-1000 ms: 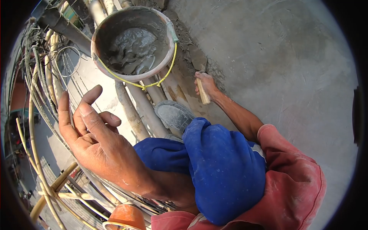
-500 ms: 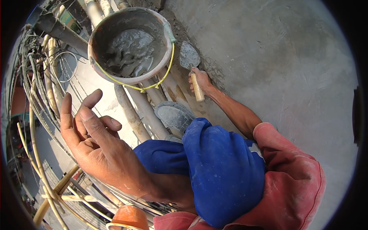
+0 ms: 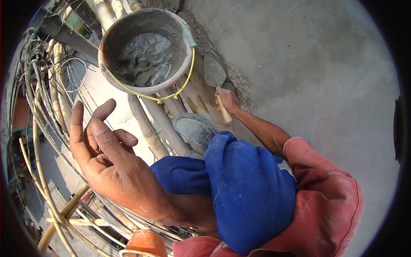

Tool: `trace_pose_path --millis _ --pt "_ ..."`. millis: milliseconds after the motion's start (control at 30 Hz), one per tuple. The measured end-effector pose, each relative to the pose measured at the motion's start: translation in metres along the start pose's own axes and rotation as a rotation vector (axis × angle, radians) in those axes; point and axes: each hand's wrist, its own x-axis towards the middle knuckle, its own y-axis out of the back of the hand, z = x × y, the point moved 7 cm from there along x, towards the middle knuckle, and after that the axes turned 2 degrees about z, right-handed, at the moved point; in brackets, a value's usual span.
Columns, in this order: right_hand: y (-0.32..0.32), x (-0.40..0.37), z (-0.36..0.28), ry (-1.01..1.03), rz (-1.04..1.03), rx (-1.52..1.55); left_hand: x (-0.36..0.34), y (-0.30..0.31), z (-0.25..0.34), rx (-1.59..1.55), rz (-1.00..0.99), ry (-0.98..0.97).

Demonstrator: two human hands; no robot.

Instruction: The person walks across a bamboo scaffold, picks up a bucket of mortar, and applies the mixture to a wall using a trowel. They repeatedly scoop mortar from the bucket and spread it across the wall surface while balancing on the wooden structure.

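Note:
My right hand point(image 3: 227, 101) is wrapped around the wooden handle of a trowel point(image 3: 214, 73). The pointed grey blade is by a band of wet mortar point(image 3: 240, 84) along the foot of a smooth cement surface. A round bucket point(image 3: 108, 55) with a yellow rope handle stands to the left of the blade, with wet grey mortar point(image 3: 147, 53) inside. Raised in the left foreground, my left hand point(image 3: 113, 160) holds nothing. Its fingers are apart and loosely bent.
Bamboo poles point(image 3: 147, 126) run beneath the bucket and my shoe point(image 3: 195, 130). At the left are bundled rods point(image 3: 38, 92) and more bamboo, with a drop below. An orange bucket point(image 3: 145, 243) is at the bottom edge. The cement surface point(image 3: 308, 64) fills the right side.
My right hand and the trowel have shifted slightly right and down, and the blade's tilt has changed so it looks darker. My left hand has barely moved.

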Motion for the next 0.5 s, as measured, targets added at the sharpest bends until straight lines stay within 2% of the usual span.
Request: trace_pose_path --millis 133,200,300,500 --pt "0.005 -0.009 -0.007 0.054 0.047 -0.181 0.001 0.002 -0.001 -0.003 0.000 -0.006" --pt "0.008 -0.006 -0.021 0.175 0.105 -0.307 0.001 0.002 -0.002 -0.017 0.003 -0.003" --pt "0.008 0.013 -0.040 0.175 0.095 -0.323 0.000 -0.002 0.000 -0.010 -0.027 0.006" --pt "0.000 0.006 -0.027 -0.018 0.010 -0.453 0.003 0.000 -0.005 -0.051 -0.001 0.019"
